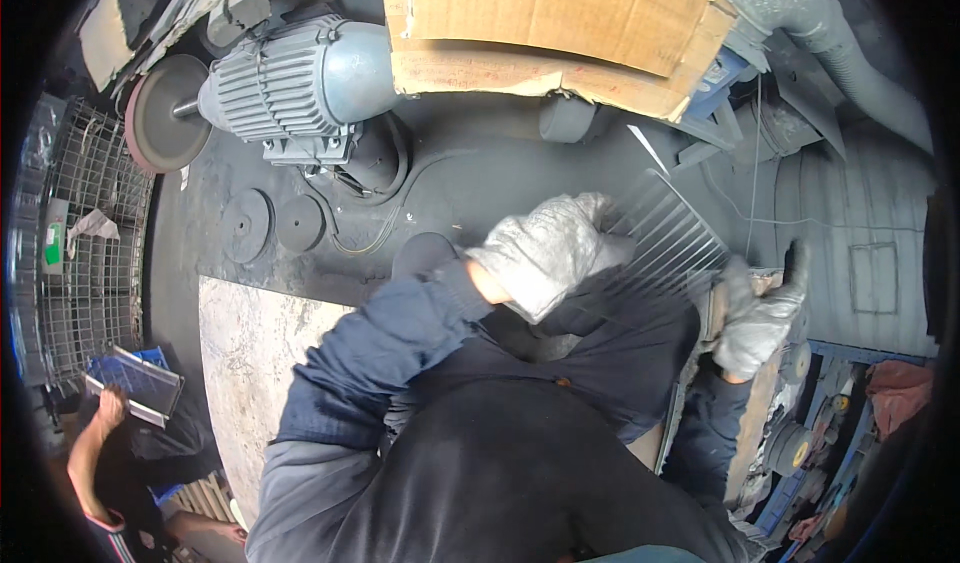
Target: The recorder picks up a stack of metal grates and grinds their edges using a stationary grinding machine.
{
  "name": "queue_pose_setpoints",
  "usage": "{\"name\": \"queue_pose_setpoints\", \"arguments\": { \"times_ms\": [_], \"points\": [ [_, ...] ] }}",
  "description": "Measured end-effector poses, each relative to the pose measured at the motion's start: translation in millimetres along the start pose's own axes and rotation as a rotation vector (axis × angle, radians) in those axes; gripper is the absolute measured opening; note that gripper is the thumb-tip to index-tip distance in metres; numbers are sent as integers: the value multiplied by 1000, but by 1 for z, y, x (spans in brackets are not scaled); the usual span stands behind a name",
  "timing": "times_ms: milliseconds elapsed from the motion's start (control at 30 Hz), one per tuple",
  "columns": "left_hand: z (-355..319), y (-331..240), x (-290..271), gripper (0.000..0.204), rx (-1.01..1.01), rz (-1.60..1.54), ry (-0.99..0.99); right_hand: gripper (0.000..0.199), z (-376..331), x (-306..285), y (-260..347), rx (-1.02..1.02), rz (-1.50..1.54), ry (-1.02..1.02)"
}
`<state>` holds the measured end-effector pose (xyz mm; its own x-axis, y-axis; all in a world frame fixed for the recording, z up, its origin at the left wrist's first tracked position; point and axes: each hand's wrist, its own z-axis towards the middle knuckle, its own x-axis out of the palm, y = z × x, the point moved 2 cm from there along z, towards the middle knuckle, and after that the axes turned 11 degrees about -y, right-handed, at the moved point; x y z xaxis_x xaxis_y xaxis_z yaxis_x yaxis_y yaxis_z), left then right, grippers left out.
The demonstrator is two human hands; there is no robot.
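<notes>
Head view, going left to right: far left there's a co-worker's hand (pixel 105 408) holding a stack of flat ribbed metal pieces (pixel 140 383) next to a wire cage (pixel 85 253), not our person, so ignore that. Then a big grey electric motor (pixel 295 83) with a buffing wheel (pixel 160 113) on its shaft, sitting on a grimy dark bench (pixel 480 173) with a couple of spare discs (pixel 270 225) lying flat (everything here is coated in black dust). Some cardboard sheets (pixel 560 23) are propped up at the top. Now the actual work: the left hand (pixel 545 253), in a pale work glove, is closed around the near-left edge of a wire grille (pixel 665 238), a flat rack of thin parallel metal rods, held out in front of the body and tilted. The right hand (pixel 760 313), also gloved, grips the right side of it, fingers curled over the edge, though I can't tell exactly how tight. So the grille is up in the air between both hands, just right of centre, above the bench edge. My read is this is the polishing or finishing step, with the piece being positioned or turned. The next move probably needs a firm two-handed hold and a steady angle, since thin rods like that would snag or flex easily against a spinning wheel. Off to the right there's a grey duct (pixel 850 53) and more wheels (pixel 790 448) low down.
</notes>
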<state>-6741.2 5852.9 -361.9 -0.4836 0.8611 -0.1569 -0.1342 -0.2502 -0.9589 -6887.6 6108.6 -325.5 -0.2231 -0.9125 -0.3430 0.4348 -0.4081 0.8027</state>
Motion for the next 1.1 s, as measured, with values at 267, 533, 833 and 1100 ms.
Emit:
{"name": "queue_pose_setpoints", "arguments": {
  "times_ms": [267,533,833,1100],
  "points": [
    [-19,-132,-30,42,553,713,-290,36,-46,37,31,-90,231,570],
    [-69,3,33,62,-424,-869,-793,51,-106,69,17,981,982,66],
    [-63,112,-6,26,-538,-710,-742,55,-69,91,-29,856,748,-310],
    [-8,164,-2,26,-449,-606,-630,25,-24,166,-100,868,522,555]
  ]
}}
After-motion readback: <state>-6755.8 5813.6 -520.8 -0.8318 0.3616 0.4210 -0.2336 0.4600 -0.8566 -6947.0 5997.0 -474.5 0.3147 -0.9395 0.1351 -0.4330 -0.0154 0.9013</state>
